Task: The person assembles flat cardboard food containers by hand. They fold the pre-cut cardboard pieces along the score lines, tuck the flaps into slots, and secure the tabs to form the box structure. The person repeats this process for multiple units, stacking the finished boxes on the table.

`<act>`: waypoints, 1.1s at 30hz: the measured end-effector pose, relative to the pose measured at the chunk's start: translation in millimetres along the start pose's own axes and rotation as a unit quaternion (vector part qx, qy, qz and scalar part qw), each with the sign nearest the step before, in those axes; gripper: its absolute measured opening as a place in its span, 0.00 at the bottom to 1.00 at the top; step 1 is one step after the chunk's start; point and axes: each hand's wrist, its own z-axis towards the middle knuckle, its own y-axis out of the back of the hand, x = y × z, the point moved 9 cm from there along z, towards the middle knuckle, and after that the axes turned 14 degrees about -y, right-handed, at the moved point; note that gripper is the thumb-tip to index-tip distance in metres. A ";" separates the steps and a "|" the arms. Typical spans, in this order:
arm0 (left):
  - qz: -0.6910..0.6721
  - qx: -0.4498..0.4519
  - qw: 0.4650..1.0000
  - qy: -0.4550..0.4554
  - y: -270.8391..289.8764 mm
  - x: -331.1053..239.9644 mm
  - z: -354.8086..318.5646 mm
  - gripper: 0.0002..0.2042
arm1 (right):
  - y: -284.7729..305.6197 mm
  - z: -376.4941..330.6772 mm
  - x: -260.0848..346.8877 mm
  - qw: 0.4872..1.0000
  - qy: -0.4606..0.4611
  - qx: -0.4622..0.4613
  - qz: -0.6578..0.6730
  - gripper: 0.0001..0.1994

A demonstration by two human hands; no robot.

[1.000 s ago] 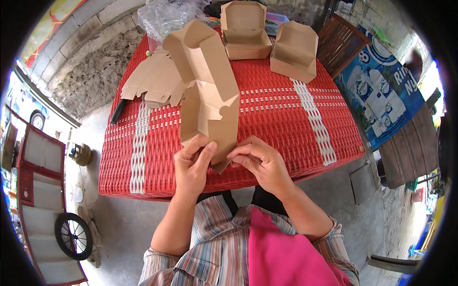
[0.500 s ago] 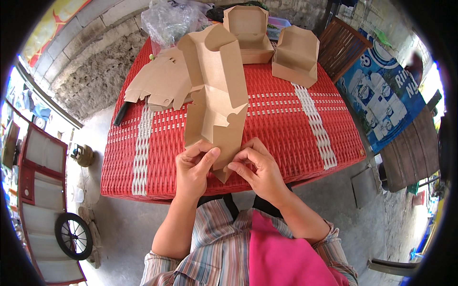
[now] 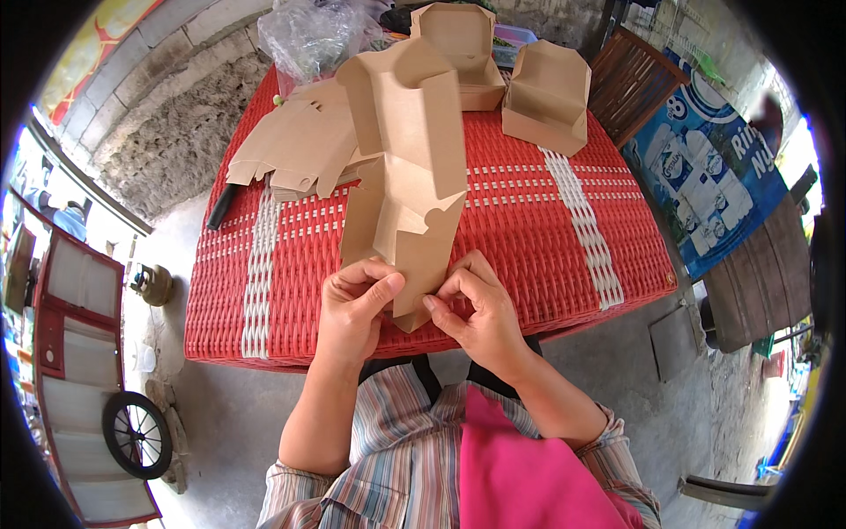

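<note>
A partly folded brown cardboard box (image 3: 412,163) is held up over the near edge of the red table, its long lid panel pointing away from me. My left hand (image 3: 357,300) grips its near left corner, thumb on the outer panel and fingers behind. At the near right corner, my right hand (image 3: 474,309) pinches a flap low on the box between thumb and fingers. Left of the box lies a stack of flat cardboard blanks (image 3: 300,141). Two folded boxes with raised lids, one at the back (image 3: 456,53) and one to its right (image 3: 546,97), stand on the table.
The red woven table (image 3: 520,238) has white bands. A clear plastic bag (image 3: 313,40) and a pale plastic tub (image 3: 511,44) sit at the back. A black handle (image 3: 224,207) juts from under the blanks. A wooden chair (image 3: 630,84) stands at the back right.
The near end of the box has risen slightly, and the lid end has swung a little right. My right hand keeps its pinch near the lower right corner.
</note>
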 end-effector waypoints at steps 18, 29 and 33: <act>0.056 0.039 0.995 -0.069 -3.0 -4.8 -1.3 0.04 | 2.9 0.4 -12.0 0.990 -0.039 0.020 0.136 0.04; 0.412 0.181 0.867 -0.214 -42.5 -20.9 -10.9 0.17 | 15.8 0.0 -9.4 0.995 -0.018 -0.073 0.068 0.04; 0.383 0.127 0.899 -0.170 -22.5 -6.4 -8.4 0.22 | 9.0 1.7 -10.3 0.995 -0.025 -0.024 0.092 0.03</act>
